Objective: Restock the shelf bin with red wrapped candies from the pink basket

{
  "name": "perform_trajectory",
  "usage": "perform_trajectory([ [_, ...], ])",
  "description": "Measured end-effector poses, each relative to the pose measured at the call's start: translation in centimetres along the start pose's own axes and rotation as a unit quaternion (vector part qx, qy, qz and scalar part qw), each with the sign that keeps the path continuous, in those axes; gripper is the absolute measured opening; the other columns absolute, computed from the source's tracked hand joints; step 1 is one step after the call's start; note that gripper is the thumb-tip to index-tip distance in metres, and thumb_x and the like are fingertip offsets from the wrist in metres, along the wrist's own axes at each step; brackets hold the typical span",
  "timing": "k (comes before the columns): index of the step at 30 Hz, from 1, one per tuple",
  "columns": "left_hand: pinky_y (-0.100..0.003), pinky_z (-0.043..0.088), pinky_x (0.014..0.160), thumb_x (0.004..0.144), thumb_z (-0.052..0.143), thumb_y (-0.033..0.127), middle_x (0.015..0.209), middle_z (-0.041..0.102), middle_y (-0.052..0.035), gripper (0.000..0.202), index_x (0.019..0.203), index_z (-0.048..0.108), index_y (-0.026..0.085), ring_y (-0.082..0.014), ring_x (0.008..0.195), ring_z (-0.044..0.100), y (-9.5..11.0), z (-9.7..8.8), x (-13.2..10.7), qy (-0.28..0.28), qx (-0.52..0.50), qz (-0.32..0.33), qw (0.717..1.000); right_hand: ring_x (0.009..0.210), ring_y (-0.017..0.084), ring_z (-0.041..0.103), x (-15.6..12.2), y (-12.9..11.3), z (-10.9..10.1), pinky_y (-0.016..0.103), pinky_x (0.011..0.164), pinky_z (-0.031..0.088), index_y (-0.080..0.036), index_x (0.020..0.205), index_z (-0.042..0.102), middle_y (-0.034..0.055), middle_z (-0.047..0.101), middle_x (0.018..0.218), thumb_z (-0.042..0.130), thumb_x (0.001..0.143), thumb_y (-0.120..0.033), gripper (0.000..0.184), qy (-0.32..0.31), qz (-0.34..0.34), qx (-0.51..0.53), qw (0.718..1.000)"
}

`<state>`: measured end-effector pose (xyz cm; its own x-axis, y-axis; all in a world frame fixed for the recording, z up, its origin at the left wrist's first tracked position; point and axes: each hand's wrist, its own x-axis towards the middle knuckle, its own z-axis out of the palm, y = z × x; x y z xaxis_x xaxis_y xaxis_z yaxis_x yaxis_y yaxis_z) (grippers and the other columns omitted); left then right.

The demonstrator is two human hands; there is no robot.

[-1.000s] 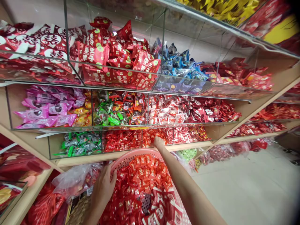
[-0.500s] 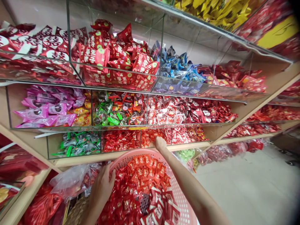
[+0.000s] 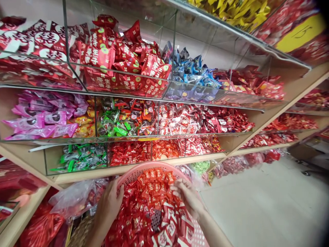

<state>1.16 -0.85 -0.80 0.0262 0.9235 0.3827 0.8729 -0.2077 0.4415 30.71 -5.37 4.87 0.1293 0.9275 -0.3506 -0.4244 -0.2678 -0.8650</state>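
Observation:
A pink perforated plastic basket [image 3: 199, 236] holds wrapped candies in groups: orange-red packets [image 3: 154, 185] at the far side, darker red ones [image 3: 136, 223] on the left, and red-and-white ones [image 3: 169, 228] at the near right. My left hand [image 3: 114, 197] is closed on the basket's left rim, thumb inside. Over the right side of the basket, my right hand [image 3: 186, 195] has its fingers curled at the edge of the orange-red packets, with a wrapped candy at the fingertips. The palm side is partly hidden.
Beyond the basket stands a wooden shelf [image 3: 144, 165] with clear dividers and candies in several compartments, orange-red ones [image 3: 164, 148] among them. Plastic bags [image 3: 74, 197] lie below at left, and more bagged goods [image 3: 231, 168] sit under the shelf. Tiled floor [image 3: 252, 202] extends to the right.
My right hand has come back from the orange-red candies on the bottom shelf to the right side of the basket. My left hand stays on the rim. The view has shifted slightly.

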Motion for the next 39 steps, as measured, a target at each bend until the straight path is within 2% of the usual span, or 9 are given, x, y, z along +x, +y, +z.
perform_trajectory([
  [3, -0.034, 0.050, 0.084, 0.087, 0.037, 0.037, 0.110, 0.065, -0.0092, 0.037, 0.115, 0.052, 0.018, -0.0217, 0.100, 0.062, 0.0, 0.0, 0.1, -0.006, 0.006, -0.001, 1.000, 0.072, 0.013, 0.067, -1.8, 2.5, -0.6, 0.017, 0.061, 0.052, -0.015, 0.077, 0.058, 0.0060, 0.071, 0.080, 0.076, 0.064, -0.027, 0.025, 0.052, 0.073, 0.096, 0.991],
  [6, -0.034, 0.050, 0.083, 0.087, 0.036, 0.037, 0.109, 0.065, -0.0093, 0.037, 0.114, 0.052, 0.018, -0.0217, 0.100, 0.062, 0.1, 0.0, 0.2, -0.003, 0.006, 0.000, 1.000, 0.071, 0.013, 0.068, -2.4, 4.2, -0.7, 0.018, 0.061, 0.054, -0.013, 0.075, 0.059, 0.0082, 0.071, 0.081, 0.075, 0.065, -0.020, 0.020, 0.086, 0.136, 0.180, 0.971],
  [11, -0.034, 0.050, 0.083, 0.087, 0.037, 0.036, 0.109, 0.065, -0.0085, 0.036, 0.114, 0.052, 0.019, -0.0209, 0.099, 0.062, 0.2, -0.1, 0.2, -0.004, 0.007, 0.002, 1.000, 0.063, 0.010, 0.067, -2.0, 5.5, -0.3, 0.016, 0.058, 0.054, -0.011, 0.074, 0.061, 0.0091, 0.072, 0.081, 0.071, 0.070, -0.013, 0.011, 0.097, 0.165, 0.240, 0.952],
  [23, -0.035, 0.049, 0.086, 0.087, 0.036, 0.035, 0.112, 0.064, -0.0094, 0.038, 0.117, 0.051, 0.017, -0.0219, 0.103, 0.061, 0.0, 0.1, -0.1, -0.009, 0.013, -0.007, 1.000, 0.059, 0.009, 0.066, -0.3, 7.0, -0.6, 0.015, 0.053, 0.054, -0.010, 0.074, 0.061, 0.0102, 0.072, 0.083, 0.069, 0.071, -0.011, 0.009, 0.113, 0.157, 0.234, 0.953],
  [28, -0.035, 0.050, 0.085, 0.087, 0.037, 0.035, 0.113, 0.064, -0.0094, 0.038, 0.118, 0.052, 0.018, -0.0221, 0.102, 0.061, 0.1, -0.1, -0.1, -0.009, 0.012, -0.006, 1.000, 0.054, 0.008, 0.065, 0.0, 6.7, 0.0, 0.012, 0.046, 0.052, -0.009, 0.077, 0.062, 0.0084, 0.072, 0.075, 0.068, 0.073, -0.010, 0.007, 0.135, 0.172, 0.219, 0.951],
  [34, -0.035, 0.051, 0.084, 0.087, 0.037, 0.034, 0.112, 0.064, -0.0087, 0.037, 0.116, 0.052, 0.018, -0.0219, 0.101, 0.062, 0.2, -0.1, -0.1, -0.006, 0.007, -0.008, 1.000, 0.045, 0.006, 0.061, 0.6, 6.5, 0.7, 0.011, 0.042, 0.050, -0.009, 0.080, 0.062, 0.0031, 0.070, 0.064, 0.068, 0.075, -0.014, 0.010, 0.145, 0.180, 0.191, 0.954],
  [39, -0.036, 0.050, 0.084, 0.088, 0.035, 0.034, 0.111, 0.063, -0.0105, 0.038, 0.116, 0.051, 0.016, -0.0231, 0.100, 0.061, 0.0, -0.3, 0.0, -0.012, 0.002, -0.011, 1.000, 0.046, 0.008, 0.062, -0.3, 6.5, 1.1, 0.012, 0.040, 0.049, -0.011, 0.083, 0.060, 0.0039, 0.071, 0.065, 0.072, 0.072, -0.020, 0.018, 0.150, 0.174, 0.180, 0.957],
])
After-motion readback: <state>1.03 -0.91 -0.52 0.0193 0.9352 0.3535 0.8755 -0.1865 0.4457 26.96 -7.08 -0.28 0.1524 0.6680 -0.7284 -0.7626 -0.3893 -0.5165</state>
